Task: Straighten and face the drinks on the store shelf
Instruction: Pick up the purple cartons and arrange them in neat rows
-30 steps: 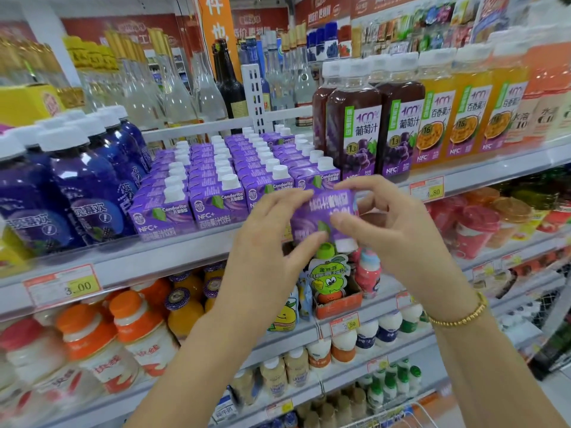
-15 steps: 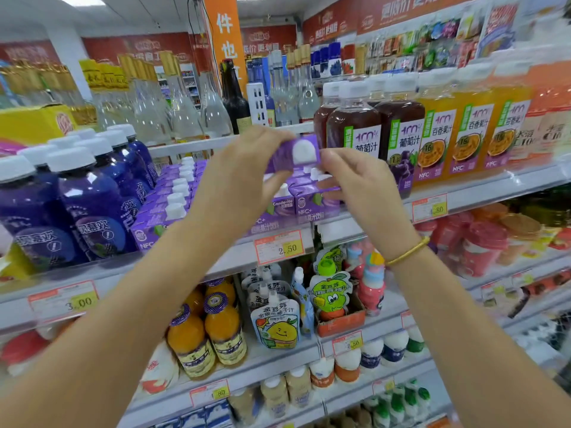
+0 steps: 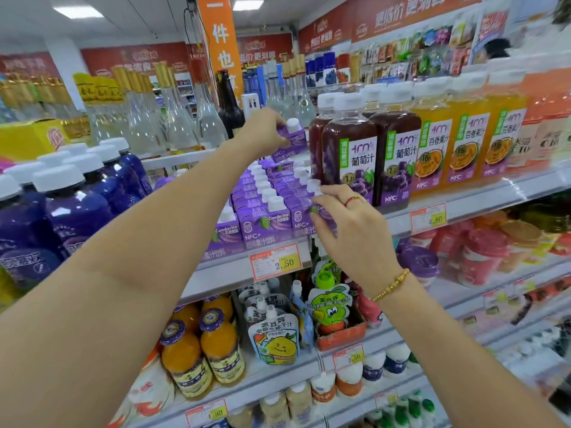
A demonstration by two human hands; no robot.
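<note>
Carton (image 3: 295,139), boxy purple card, white cap: left hand (image 3: 262,131) grips it; right hand (image 3: 355,230), 5 o'clock, pinches front carton (image 3: 301,225).

My left hand (image 3: 262,132) now carries the purple carton (image 3: 295,140) alone, reaching it deep over the back of the row beside the grape juice bottles (image 3: 349,149). My right hand (image 3: 349,230) has let go and dropped to the front carton (image 3: 301,223), pinching its top.
</note>
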